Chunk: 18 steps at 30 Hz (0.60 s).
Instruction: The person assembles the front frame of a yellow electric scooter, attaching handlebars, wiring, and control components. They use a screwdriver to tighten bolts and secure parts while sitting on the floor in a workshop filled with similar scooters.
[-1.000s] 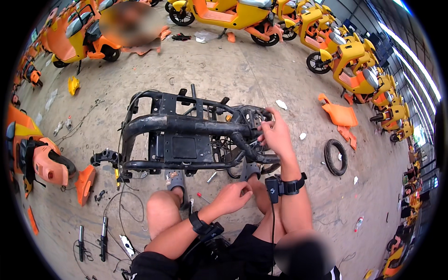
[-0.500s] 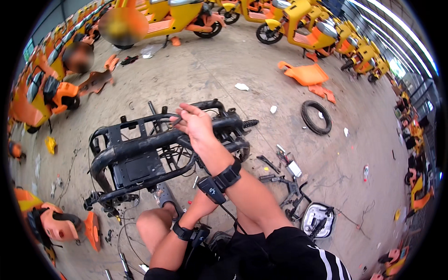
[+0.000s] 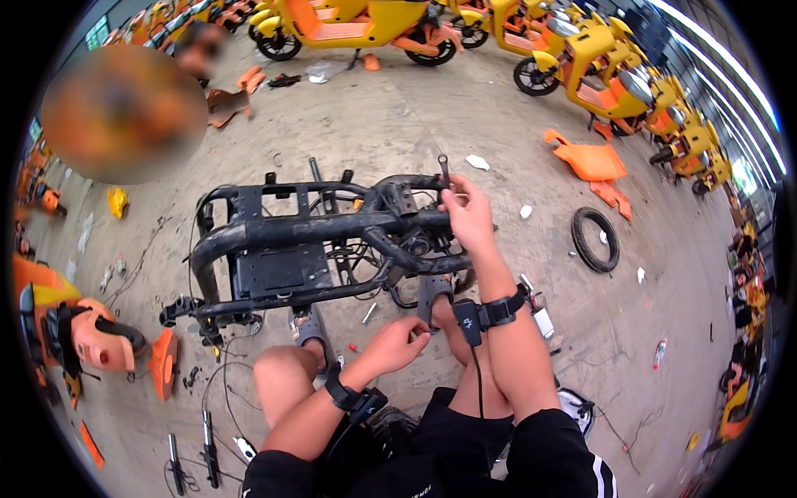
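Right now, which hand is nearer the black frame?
Right. The right hand holds a ring-ended tool at the right end of the frame; the left hand is apart, nearer you.

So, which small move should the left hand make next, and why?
Perhaps bring the left hand forward to steady the black scooter frame: this hand looks empty and is apart from it, while the right hand holds a ring-ended wrench near the frame's right end.

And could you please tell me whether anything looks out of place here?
Yes: right of the black frame, a loose tyre lies on the floor, with an orange panel beyond it, both detached rather than mounted.
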Each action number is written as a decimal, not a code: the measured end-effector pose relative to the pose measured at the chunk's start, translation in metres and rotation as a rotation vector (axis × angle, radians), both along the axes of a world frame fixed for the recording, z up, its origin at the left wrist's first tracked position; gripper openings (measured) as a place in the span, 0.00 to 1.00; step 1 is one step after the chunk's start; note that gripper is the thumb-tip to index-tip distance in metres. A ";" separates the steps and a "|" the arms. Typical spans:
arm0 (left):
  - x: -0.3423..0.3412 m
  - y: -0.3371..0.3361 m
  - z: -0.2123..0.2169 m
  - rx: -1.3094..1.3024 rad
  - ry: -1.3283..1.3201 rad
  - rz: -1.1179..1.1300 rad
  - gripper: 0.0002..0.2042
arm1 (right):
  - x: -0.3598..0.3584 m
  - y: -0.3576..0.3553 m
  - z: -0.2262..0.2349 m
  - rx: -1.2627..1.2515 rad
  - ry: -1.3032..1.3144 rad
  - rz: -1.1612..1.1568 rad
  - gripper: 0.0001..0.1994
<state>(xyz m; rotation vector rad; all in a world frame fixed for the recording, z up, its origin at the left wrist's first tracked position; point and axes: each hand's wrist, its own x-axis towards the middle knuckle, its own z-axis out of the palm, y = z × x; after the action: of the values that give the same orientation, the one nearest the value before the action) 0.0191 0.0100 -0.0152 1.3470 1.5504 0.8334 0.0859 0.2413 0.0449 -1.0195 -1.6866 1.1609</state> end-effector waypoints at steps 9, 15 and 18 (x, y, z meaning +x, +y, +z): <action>-0.005 -0.007 0.005 0.065 0.027 0.035 0.13 | -0.017 -0.008 0.009 0.617 -0.435 -0.031 0.15; -0.007 -0.011 -0.011 0.113 0.040 0.056 0.12 | -0.020 -0.008 0.001 0.573 -0.456 0.094 0.19; -0.007 -0.011 -0.009 0.152 0.062 0.063 0.12 | -0.014 0.000 -0.005 0.556 -0.503 0.091 0.18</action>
<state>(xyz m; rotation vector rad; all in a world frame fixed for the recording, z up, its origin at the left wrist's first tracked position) 0.0125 -0.0011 -0.0246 1.4509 1.6110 0.9731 0.0721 0.2417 0.0395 -0.9200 -2.2954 0.4392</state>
